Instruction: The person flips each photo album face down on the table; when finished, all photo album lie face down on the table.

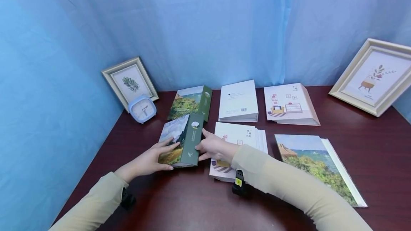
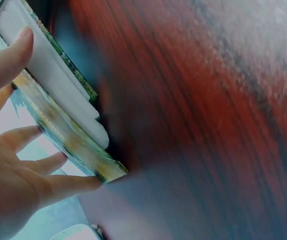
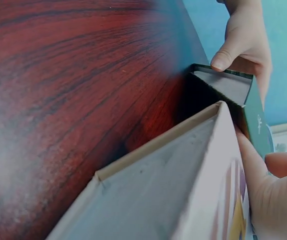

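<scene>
A green-spined book (image 1: 179,142) with a painted landscape cover stands tilted on the dark red table (image 1: 192,202), left of centre. My left hand (image 1: 147,160) holds it from the left, fingers on the cover. In the left wrist view that hand's (image 2: 8,180) thumb lies on the book's (image 2: 58,100) white page edge and the fingers lie along the cover. My right hand (image 1: 214,148) presses against the green spine from the right with straight fingers. The right wrist view shows the spine (image 3: 256,115), my right hand (image 3: 273,200) against it, and the left hand (image 3: 246,45) on the far corner.
A white album (image 1: 237,136) lies under my right forearm. Behind are a second green book (image 1: 191,102), a white book (image 1: 239,101) and an illustrated book (image 1: 289,104). A landscape book (image 1: 316,167) lies right. Two picture frames (image 1: 130,81) (image 1: 374,76) and a clock (image 1: 142,108) stand against the blue curtain.
</scene>
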Demonstrator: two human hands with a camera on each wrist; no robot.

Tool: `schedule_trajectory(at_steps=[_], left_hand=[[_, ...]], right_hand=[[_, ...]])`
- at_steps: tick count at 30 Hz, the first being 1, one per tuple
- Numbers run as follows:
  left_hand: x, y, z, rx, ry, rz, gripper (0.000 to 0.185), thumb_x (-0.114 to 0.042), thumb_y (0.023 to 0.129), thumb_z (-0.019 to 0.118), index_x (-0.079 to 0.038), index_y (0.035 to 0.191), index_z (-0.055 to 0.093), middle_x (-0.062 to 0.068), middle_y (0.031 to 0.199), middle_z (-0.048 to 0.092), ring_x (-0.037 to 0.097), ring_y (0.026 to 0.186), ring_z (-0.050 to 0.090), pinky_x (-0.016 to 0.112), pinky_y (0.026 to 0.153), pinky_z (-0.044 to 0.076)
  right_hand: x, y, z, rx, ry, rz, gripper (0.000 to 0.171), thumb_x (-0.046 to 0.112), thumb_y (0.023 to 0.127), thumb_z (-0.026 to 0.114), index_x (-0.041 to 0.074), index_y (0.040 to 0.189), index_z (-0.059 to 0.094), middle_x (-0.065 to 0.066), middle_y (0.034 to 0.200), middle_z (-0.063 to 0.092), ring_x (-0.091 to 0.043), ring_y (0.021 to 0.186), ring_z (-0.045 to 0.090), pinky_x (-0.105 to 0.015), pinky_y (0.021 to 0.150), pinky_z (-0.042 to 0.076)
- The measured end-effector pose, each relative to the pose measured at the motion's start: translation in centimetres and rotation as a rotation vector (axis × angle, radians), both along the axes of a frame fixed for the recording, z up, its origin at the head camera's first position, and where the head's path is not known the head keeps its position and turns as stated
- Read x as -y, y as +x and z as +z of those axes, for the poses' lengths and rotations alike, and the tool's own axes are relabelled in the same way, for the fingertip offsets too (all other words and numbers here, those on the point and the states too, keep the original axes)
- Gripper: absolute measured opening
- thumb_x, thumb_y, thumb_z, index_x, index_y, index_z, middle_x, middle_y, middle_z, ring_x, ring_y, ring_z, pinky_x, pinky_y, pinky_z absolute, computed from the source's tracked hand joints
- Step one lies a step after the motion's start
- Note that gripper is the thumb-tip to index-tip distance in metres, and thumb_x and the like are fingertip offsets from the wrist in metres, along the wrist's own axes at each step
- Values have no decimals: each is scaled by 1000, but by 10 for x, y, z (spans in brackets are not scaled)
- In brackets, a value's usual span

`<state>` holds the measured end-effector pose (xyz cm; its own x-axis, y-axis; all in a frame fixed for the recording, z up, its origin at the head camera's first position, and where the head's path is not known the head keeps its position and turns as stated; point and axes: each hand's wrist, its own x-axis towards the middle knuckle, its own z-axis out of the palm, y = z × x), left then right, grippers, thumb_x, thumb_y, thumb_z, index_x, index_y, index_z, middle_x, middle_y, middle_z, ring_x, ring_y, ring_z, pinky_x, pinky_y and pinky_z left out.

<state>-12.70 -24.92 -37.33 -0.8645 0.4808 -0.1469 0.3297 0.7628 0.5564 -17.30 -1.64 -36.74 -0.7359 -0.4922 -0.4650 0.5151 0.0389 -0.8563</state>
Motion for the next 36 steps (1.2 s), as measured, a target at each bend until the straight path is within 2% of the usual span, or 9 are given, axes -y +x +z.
schedule_trajectory(at_steps=[5,10,14,26,33,36], left_hand=[[0,0,4,32,-21,13,76,-21,81,75,-19,147,37,19,156,19,44,140,19,60,105,32],[0,-2,5,21,-71,-3,75,-20,81,75,-18,147,38,20,155,20,44,140,20,58,104,34],[1,-3,6,15,-104,-13,74,-20,81,75,-17,146,39,21,155,21,45,139,20,58,104,34],[1,-5,9,12,-156,-46,71,-17,81,75,-15,144,42,22,154,22,47,139,20,58,103,35],[1,-5,10,25,-204,-48,68,-18,81,75,-16,143,45,21,154,24,47,139,19,59,103,35],[0,-6,11,25,-213,-48,67,-20,82,74,-16,142,46,21,153,25,47,139,20,59,104,34]], right_hand=[[3,-1,-2,10,7,13,80,-11,93,42,8,152,-8,-36,143,29,-50,132,32,-56,99,41],[3,1,0,14,29,15,78,-10,92,46,0,151,-4,-37,148,17,-52,135,22,-56,102,38],[2,2,1,22,35,24,77,-8,92,48,-2,151,-1,-36,150,13,-52,136,21,-54,105,36],[-7,5,6,-27,37,102,74,2,94,54,5,153,8,-31,151,19,-53,132,30,-54,105,36],[-15,6,11,-80,49,135,73,6,93,57,6,152,14,-28,146,33,-44,128,43,-49,103,41],[-21,6,15,-100,55,149,72,7,93,57,7,152,15,-26,145,36,-41,128,45,-48,103,42]])
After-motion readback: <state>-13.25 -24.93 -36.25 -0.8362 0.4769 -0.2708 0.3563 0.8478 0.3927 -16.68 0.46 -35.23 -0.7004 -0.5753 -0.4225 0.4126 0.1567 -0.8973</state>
